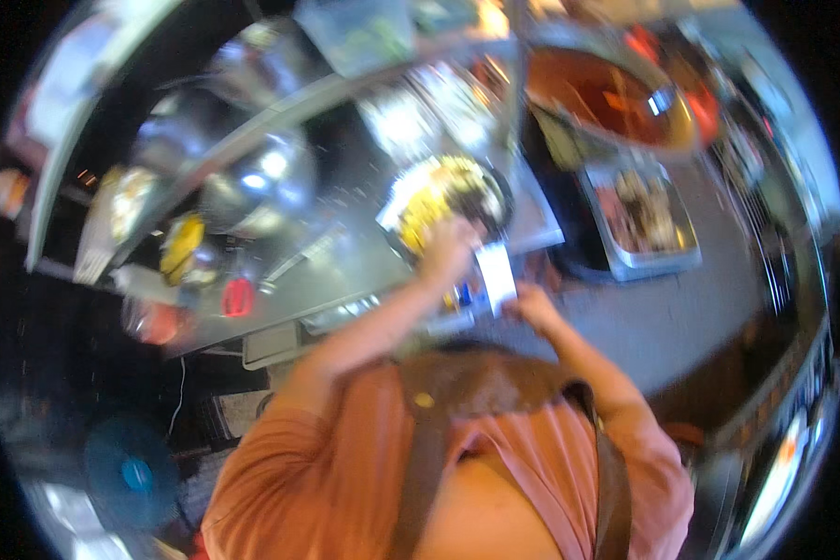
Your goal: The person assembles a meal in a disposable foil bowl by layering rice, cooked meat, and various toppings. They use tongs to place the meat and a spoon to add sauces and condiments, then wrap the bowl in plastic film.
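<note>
A round dark-rimmed bowl [504, 194] stands on the counter ahead of me, filled with yellow, white and dark brown food. My left hand [450, 248] is at its near edge, over or against the rim; blur hides what its fingers do. Lower and to the right, my right hand [532, 306] is closed on the lower end of a white rectangular slip [497, 276]. The slip's upper end reaches close to my left hand, and I cannot tell whether the two touch.
A large pot of reddish-brown liquid [597, 98] stands at the far right. Nearer is a metal tray [658, 259] with brownish pieces. On the left are shiny metal bowls [261, 182], a red-handled tool [238, 297] and a clear tub [357, 35]. A metal rail [252, 126] crosses above the counter.
</note>
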A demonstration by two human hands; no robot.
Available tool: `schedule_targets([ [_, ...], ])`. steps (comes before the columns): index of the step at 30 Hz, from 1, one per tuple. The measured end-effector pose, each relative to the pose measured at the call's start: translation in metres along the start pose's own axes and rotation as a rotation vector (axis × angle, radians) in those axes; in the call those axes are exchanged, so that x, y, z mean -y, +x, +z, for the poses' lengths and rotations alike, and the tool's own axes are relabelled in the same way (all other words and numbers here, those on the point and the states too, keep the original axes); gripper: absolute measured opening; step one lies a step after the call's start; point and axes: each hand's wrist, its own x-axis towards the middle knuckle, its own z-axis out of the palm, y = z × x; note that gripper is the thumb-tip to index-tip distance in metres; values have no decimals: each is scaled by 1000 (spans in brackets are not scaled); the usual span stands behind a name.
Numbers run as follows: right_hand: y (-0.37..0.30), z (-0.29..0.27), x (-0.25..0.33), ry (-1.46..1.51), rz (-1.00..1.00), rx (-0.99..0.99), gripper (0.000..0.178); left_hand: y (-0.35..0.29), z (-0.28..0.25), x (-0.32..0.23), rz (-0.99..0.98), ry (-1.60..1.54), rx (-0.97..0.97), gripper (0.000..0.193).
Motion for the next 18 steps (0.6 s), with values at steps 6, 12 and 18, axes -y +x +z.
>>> schedule_targets([
  [6, -44, 31, 21, 177, 103, -209, 24, -16, -52, 13, 401, -70, -37, 36],
  [12, -56, 33, -31, -270, 31, -722, 40, -7, -35, -3, 332, 19, 441, 39],
  [18, -54, -8, 67, -189, -414, -1124, 61, 82, -235, -9, 787, 11, -320, 33],
])
